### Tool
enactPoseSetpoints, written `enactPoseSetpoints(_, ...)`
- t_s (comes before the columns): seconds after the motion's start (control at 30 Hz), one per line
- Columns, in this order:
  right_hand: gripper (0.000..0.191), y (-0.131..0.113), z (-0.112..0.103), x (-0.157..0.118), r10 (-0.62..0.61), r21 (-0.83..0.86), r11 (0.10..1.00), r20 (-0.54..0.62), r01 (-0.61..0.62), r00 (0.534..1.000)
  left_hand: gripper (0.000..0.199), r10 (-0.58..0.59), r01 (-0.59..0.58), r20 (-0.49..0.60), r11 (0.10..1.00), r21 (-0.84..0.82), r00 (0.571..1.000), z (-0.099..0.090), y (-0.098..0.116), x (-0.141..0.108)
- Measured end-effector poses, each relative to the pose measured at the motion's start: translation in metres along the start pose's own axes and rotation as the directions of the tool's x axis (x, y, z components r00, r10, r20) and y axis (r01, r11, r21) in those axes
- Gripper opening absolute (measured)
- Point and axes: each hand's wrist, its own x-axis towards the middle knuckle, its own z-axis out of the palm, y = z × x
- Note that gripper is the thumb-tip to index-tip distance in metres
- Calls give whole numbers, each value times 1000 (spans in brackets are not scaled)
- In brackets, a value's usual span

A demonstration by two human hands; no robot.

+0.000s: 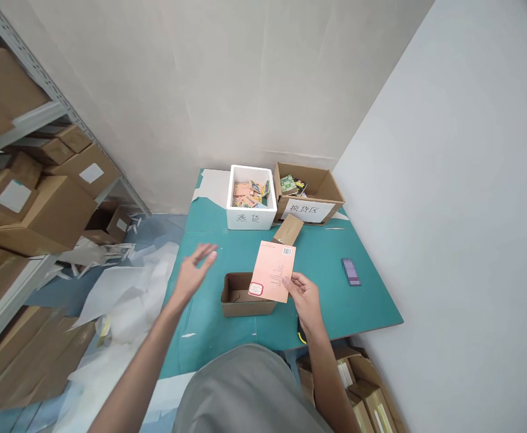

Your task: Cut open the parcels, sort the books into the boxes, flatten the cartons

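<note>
My right hand (304, 297) grips a thin pink book (270, 270) by its lower right edge, thumb on top. A barcode and a red-framed stamp show on the side facing me. Beneath the book's left part stands an open brown cardboard box (247, 309), partly covered by it. My left hand (195, 269) hovers over the table's left side with fingers apart and nothing in them. Just behind the book lies a small brown carton (289, 229).
A white foam box (251, 218) with booklets and a labelled cardboard box (333, 186) with books stand at the back of the green table (335, 313). A purple item (350, 272) lies right. Shelves with cartons (60, 210) rise left; an open carton (371, 385) sits below right.
</note>
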Motion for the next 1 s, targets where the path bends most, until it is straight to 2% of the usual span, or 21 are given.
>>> enactPoseSetpoints(0.03, 39, -1, 2, 1, 0, -1, 1000, 6, 0, 1000, 69, -16, 31, 141, 994, -109, 990, 14, 12, -11)
enactPoseSetpoints(0.1, 39, -3, 6, 3, -10, -13, 1000, 15, 10, 1000, 66, -17, 114, 344, 958, -263, 939, 35, 31, -28)
enactPoseSetpoints(0.17, 39, -5, 6, 6, -34, -37, 999, 30, 35, 999, 58, -4, 174, 435, 920, -352, 900, 50, 44, -38)
enactPoseSetpoints(0.2, 38, -6, 5, 8, -49, -53, 997, 42, 51, 998, 53, 7, 175, 434, 910, -377, 901, 55, 48, -41)
enactPoseSetpoints(0.27, 35, -8, 1, 12, -103, -105, 988, 72, 110, 992, 41, 68, 84, 355, 915, -396, 933, 60, 53, -42)
enactPoseSetpoints(0.33, 29, -10, -4, 16, -210, -187, 956, 98, 226, 973, 28, 197, -104, 221, 923, -371, 955, 60, 56, -41)
enactPoseSetpoints(0.4, 24, -15, -7, 21, -337, -271, 894, 120, 358, 934, 19, 322, -263, 125, 902, -343, 939, 57, 60, -37)
enactPoseSetpoints(0.47, 21, -27, -4, 29, -439, -309, 835, 127, 456, 890, 14, 377, -325, 86, 877, -353, 922, 52, 68, -33)
enactPoseSetpoints(0.57, 22, -56, 9, 43, -539, -290, 784, 122, 550, 833, 11, 416, -365, 46, 840, -402, 908, 47, 88, -23)
enactPoseSetpoints(0.67, 28, -91, 24, 55, -593, -228, 758, 149, 611, 791, 18, 412, -363, 1, 804, -471, 911, 44, 116, -14)
enactPoseSetpoints(0.77, 34, -115, 38, 57, -609, -167, 762, 140, 625, 780, 30, 301, -245, -16, 742, -624, 953, 45, 139, -15)
enactPoseSetpoints(0.9, 33, -113, 52, 50, -593, -123, 796, 37, 592, 805, 66, 180, -174, -74, 645, -744, 981, 51, 150, -25)
enactPoseSetpoints(0.93, 34, -108, 54, 48, -586, -110, 805, 11, 583, 810, 70, 161, -157, -68, 643, -750, 985, 53, 149, -26)
enactPoseSetpoints(1.0, 36, -99, 56, 48, -568, -93, 821, -26, 564, 823, 65, 111, -89, -21, 659, -747, 994, 57, 143, -26)
